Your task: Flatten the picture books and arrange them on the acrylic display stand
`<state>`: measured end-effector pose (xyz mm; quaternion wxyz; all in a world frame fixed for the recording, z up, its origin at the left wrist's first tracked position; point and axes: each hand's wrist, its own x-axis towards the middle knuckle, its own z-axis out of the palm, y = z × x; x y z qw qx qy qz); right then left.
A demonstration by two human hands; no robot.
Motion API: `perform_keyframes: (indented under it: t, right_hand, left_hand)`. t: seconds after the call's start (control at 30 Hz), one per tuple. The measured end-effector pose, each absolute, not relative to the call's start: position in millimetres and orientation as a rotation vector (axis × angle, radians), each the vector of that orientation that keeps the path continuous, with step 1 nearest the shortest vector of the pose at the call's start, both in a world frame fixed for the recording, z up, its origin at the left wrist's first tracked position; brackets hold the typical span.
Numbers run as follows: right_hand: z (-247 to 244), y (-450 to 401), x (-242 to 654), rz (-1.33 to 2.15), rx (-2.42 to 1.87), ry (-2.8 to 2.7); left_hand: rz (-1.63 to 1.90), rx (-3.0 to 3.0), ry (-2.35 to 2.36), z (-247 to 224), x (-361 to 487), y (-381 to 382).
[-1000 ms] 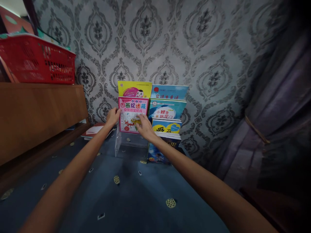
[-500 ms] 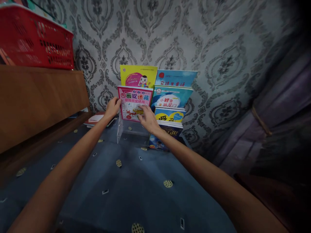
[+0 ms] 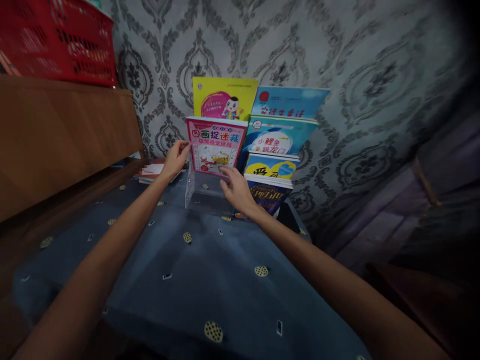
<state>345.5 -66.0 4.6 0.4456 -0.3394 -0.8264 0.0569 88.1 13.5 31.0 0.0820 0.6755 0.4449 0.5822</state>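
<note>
A pink picture book stands upright in a clear acrylic rack. My left hand is at the book's left edge, its fingers slightly bent and not wrapped round it. At the lower right of the cover is my right hand, open, with fingertips against or just in front of it; contact is hard to tell. Behind the pink book rises a yellow book. To the right, in stepped rows, stand a blue book, a teal book, a yellow-and-blue book and dark blue books.
The rack rests on a dark blue patterned cloth against the papered wall. At left, a red basket sits on a wooden cabinet. Several books lie behind my left wrist. A purple curtain hangs at right.
My right hand has slid down from the middle of the pink cover to its lower right edge. My left hand stays by the left edge. The view has shifted, with the rack appearing larger.
</note>
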Motion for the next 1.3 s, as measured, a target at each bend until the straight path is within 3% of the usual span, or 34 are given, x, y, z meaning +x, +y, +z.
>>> perform_keyframes:
  t: [0.23, 0.4, 0.67, 1.3]
  right_hand:
    - [-110.5, -140.4, 336.2, 0.353, -0.780, -2.300]
    - [-154.6, -157.2, 331.8, 0.469, -0.888, -2.302]
    - [-153.0, -160.7, 333.2, 0.476, -0.889, -2.291]
    - [-143.8, -166.9, 332.4, 0.429, -0.897, -2.304]
  left_hand:
    - [1.249, 1.948, 2.172, -74.9, 52.8, -27.3]
    - [1.051, 1.930, 2.425, -86.2, 25.6, -23.9]
    - [0.400, 2.165, 2.521, -81.7, 4.2, 17.0]
    - [0.206, 2.349, 2.448, -55.5, -18.3, 11.9]
